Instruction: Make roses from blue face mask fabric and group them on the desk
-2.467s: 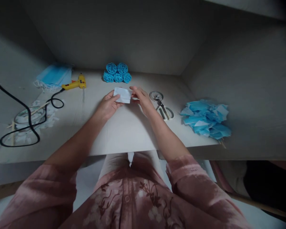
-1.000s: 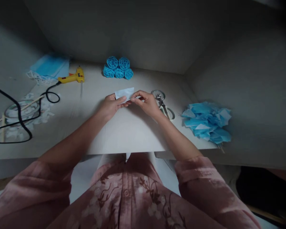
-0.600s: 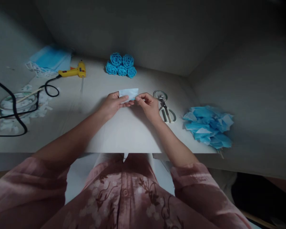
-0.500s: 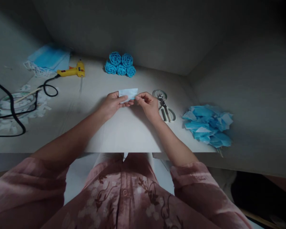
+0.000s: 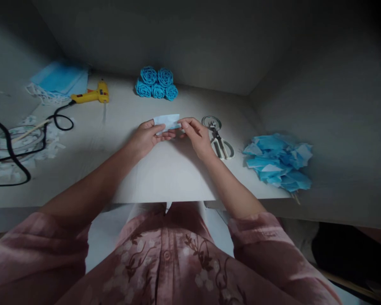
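Note:
A pale blue and white piece of thin mask-like fabric (image 5: 167,121) is held up above the table. My left hand (image 5: 150,134) grips its left side, thumb on top and fingers underneath. At the lower right corner of the fabric, my right hand (image 5: 195,134) pinches the edge between thumb and fingertips. Just right of that hand lie scissors (image 5: 221,148) with pale handles, beside a ring-shaped roll (image 5: 211,122). Part of the fabric is hidden behind my left thumb.
Several blue rolled flowers (image 5: 158,84) are stacked at the back. Far left are face masks (image 5: 60,79), a yellow glue gun (image 5: 92,95) with a black cord (image 5: 15,157), and white scraps (image 5: 52,146). A heap of blue fabric pieces (image 5: 277,161) lies right, near the table edge (image 5: 178,199).
The whole view has shifted slightly, with the table things appearing a little further left and up. My hands keep their grip on the fabric; the right fingertips have moved only a little.

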`<state>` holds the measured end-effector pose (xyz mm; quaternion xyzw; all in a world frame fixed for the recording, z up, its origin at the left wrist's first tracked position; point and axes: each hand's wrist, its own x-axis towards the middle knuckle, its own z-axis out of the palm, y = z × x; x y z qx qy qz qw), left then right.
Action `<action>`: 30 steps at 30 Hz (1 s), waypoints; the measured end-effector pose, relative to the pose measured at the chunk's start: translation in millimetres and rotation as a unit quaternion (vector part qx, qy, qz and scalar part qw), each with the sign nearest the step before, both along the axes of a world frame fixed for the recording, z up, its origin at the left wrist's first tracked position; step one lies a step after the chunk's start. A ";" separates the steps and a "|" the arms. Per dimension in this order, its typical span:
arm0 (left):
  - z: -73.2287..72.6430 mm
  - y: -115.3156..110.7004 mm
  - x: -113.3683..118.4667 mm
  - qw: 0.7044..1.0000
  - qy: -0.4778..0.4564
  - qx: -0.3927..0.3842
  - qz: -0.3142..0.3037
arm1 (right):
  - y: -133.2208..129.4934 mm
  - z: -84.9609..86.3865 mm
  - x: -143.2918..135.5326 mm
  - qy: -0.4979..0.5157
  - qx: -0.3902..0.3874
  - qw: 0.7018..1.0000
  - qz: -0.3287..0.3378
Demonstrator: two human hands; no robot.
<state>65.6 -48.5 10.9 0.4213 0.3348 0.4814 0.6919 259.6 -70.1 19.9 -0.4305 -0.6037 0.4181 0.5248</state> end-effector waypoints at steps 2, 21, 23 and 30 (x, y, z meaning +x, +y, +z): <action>0.0 0.3 0.2 1.000 -0.014 0.000 0.005 | -1.5 2.9 0.1 -0.015 0.008 1.000 0.019; 4.8 -3.9 1.8 1.000 0.016 0.012 -0.015 | 6.3 -9.0 0.0 -0.005 0.025 0.999 -0.033; 6.3 -4.5 2.4 1.000 0.017 0.008 -0.016 | 7.7 -10.2 0.3 -0.006 0.026 0.999 -0.033; 7.1 -4.7 3.1 0.999 0.011 0.035 -0.031 | 8.1 -9.1 1.2 -0.021 0.022 0.999 -0.041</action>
